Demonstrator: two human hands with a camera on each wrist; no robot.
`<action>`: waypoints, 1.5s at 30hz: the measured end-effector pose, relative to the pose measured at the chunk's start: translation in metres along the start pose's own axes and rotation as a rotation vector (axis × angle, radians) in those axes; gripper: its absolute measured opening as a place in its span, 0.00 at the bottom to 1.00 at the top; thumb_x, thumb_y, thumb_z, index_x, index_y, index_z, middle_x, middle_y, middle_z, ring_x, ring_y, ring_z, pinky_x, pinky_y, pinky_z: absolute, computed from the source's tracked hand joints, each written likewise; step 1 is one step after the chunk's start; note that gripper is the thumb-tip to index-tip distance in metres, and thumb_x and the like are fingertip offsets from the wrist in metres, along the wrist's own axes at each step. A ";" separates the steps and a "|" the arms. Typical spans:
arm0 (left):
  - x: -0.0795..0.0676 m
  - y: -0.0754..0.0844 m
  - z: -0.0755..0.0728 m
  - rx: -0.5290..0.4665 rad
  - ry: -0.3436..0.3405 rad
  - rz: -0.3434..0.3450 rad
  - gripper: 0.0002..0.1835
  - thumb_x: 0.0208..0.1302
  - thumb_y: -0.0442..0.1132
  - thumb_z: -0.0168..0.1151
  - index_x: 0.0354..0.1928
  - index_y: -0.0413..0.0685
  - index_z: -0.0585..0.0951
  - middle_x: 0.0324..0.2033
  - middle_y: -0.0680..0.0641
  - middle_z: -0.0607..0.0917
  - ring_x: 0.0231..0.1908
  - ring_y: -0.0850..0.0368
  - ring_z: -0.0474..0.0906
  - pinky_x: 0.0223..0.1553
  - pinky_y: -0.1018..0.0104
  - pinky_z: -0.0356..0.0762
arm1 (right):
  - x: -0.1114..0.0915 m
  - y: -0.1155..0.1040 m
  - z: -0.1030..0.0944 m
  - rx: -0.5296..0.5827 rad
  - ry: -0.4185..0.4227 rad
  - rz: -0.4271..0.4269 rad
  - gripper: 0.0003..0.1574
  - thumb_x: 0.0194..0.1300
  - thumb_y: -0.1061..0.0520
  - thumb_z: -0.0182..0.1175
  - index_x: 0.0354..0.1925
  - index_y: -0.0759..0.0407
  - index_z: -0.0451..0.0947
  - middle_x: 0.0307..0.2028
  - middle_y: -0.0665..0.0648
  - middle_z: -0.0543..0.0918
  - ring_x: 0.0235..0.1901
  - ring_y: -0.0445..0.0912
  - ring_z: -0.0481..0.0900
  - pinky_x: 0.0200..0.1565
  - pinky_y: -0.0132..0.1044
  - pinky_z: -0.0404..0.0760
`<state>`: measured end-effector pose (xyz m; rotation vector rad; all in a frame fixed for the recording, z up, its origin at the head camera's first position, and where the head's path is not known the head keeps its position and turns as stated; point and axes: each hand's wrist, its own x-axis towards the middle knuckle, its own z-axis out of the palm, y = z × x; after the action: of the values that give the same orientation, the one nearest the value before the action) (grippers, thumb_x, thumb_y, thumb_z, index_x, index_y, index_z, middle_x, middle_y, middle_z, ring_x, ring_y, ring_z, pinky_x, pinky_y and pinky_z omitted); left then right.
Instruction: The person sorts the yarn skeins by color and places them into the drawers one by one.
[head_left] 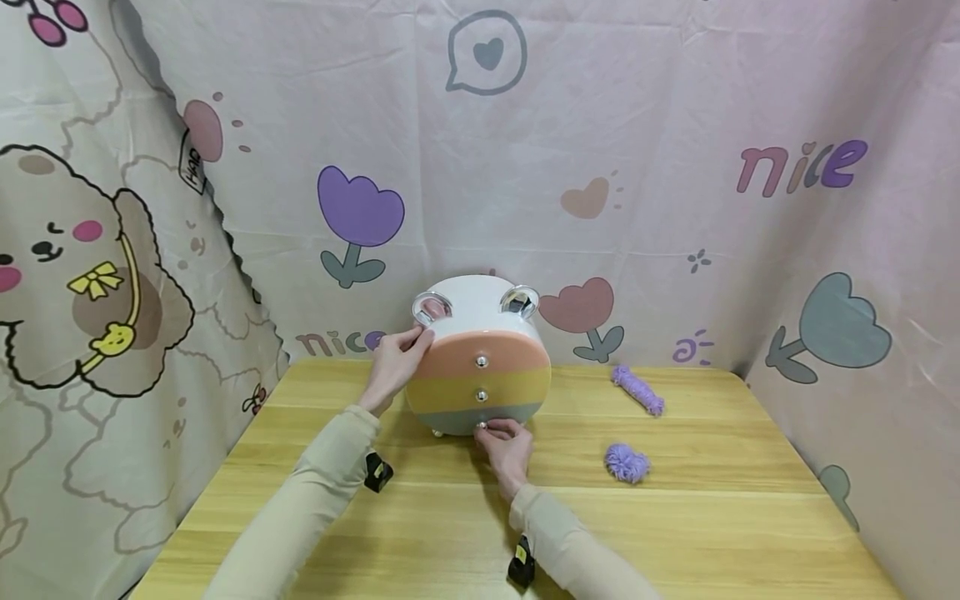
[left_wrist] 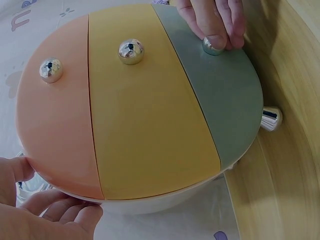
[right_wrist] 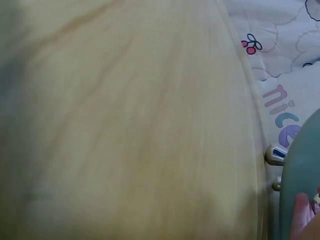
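Note:
A small round-cornered storage box (head_left: 477, 375) stands on the table, with a white body, two silver ear-shaped loops on top and short feet. Its front has three drawers: an orange top drawer (left_wrist: 65, 125), a yellow middle drawer (left_wrist: 145, 120) and a grey-green bottom drawer (left_wrist: 215, 95); each carries a silver ball knob, and all look flush. My left hand (head_left: 397, 367) holds the box's upper left edge beside the left ear (head_left: 432, 308), thumb and fingers spread around it. With my right hand (head_left: 508, 454) I pinch the bottom drawer's silver knob (left_wrist: 212, 47).
A purple fuzzy roll (head_left: 637, 392) and a purple fuzzy bundle (head_left: 627, 463) lie on the wooden table (head_left: 720, 517) to the right. Printed cloth (head_left: 645, 108) hangs behind and at both sides. Black wrist pieces (head_left: 378, 472) sit by both sleeves.

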<state>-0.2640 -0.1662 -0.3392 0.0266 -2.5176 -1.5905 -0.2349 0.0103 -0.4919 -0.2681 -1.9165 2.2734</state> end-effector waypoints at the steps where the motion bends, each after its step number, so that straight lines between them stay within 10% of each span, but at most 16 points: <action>1: 0.000 0.000 0.000 0.000 -0.001 -0.002 0.30 0.73 0.52 0.57 0.70 0.42 0.71 0.70 0.39 0.73 0.71 0.44 0.70 0.70 0.51 0.71 | 0.005 0.006 0.000 0.005 0.003 0.006 0.16 0.49 0.71 0.70 0.38 0.77 0.81 0.31 0.67 0.90 0.24 0.38 0.85 0.33 0.36 0.88; 45: 0.001 0.000 0.000 0.024 0.015 0.004 0.30 0.72 0.53 0.58 0.70 0.44 0.73 0.68 0.40 0.75 0.69 0.44 0.71 0.69 0.51 0.72 | -0.023 0.006 -0.024 -0.004 -0.073 0.121 0.17 0.52 0.66 0.72 0.41 0.72 0.81 0.30 0.58 0.91 0.26 0.45 0.88 0.31 0.37 0.88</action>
<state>-0.2654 -0.1662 -0.3392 0.0367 -2.5238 -1.5529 -0.2066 0.0264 -0.5005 -0.3134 -1.9916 2.3871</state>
